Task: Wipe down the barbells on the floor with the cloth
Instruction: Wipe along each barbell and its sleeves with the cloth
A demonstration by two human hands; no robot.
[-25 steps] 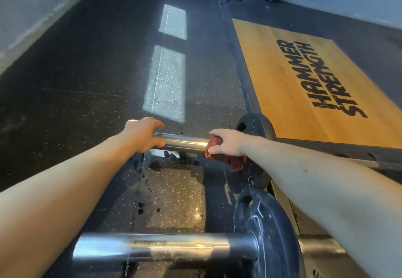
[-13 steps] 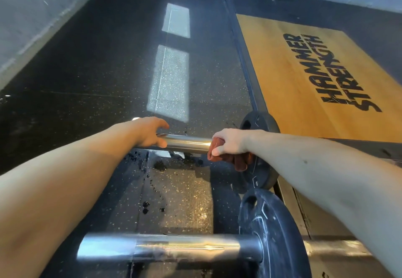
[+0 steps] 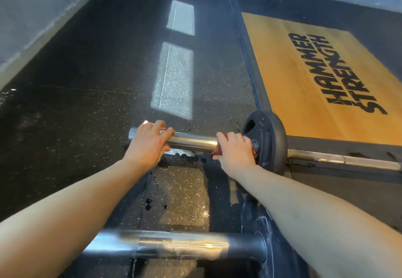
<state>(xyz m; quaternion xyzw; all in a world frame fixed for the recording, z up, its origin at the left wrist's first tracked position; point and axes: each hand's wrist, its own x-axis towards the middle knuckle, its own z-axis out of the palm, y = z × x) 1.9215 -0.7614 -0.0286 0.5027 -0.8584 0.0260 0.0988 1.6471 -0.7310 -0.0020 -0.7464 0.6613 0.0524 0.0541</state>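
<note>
You are steadying the far barbell's sleeve (image 3: 191,141) with your left hand (image 3: 148,145), fingers curled loosely over its free end, most likely so the bar does not roll while you rub it. Your right hand (image 3: 236,150) is closing around the sleeve with the red cloth (image 3: 215,150) pinched between palm and metal; only a small fold of it is showing under your thumb. That hand is sitting right up against the black weight plate (image 3: 266,140), which suggests you are working the inner end of the sleeve, where grime tends to gather. The bare shiny stretch between your hands is probably the part awaiting the next stroke. Beyond the plate, to the right of your cloth hand, the thin shaft (image 3: 343,160) is running on across the floor. Nearer you, under your forearms, the second barbell (image 3: 174,245) is lying with its own plate, not being touched by either hand.
</note>
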